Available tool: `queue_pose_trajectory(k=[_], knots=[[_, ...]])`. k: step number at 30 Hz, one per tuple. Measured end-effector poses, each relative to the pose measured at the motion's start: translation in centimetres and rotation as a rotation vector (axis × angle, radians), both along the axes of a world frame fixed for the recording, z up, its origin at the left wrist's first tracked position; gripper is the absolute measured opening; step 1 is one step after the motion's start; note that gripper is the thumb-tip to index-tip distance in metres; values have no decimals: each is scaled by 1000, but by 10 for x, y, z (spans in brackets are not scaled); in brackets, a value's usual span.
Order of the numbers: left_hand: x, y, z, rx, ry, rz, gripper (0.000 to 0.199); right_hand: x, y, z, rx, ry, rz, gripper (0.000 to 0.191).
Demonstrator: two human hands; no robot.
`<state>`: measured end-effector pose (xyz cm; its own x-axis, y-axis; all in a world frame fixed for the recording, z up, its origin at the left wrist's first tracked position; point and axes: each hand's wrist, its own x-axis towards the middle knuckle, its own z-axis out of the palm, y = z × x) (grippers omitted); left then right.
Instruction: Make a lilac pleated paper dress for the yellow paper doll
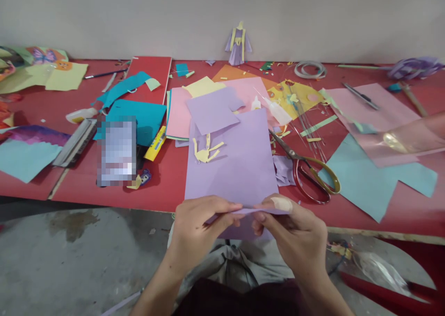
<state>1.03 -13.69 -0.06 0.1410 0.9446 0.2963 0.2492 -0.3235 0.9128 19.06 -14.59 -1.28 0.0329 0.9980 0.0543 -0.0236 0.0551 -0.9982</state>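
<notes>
Near the table's front edge, my left hand and my right hand pinch a small folded purple paper between thumbs and fingers. The right hand has a pale bandage on one finger. Under and beyond them lies a large purple sheet, reaching past the table edge. On that sheet rests a yellow cut-paper piece with thin strips. A smaller purple sheet overlaps its far end. Scissors with red and yellow handles lie to the right.
A paper doll leans on the wall behind the red table. Left are a blurred phone, a yellow box and a metal ruler-like bar. Right are blue paper, a pen and another person's forearm.
</notes>
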Motion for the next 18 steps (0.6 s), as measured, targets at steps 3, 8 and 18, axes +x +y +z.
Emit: queue_pose_trajectory(k=[3, 8, 18], knots=[[1, 3, 3, -100, 22, 3, 9, 0, 5, 1, -108, -49, -15, 12], [2, 4, 1, -171, -14, 6, 7, 3, 9, -1, -170, -47, 38, 11], [2, 2, -4, -413, -85, -22, 8, 7, 11, -4, -233, 30, 133, 5]])
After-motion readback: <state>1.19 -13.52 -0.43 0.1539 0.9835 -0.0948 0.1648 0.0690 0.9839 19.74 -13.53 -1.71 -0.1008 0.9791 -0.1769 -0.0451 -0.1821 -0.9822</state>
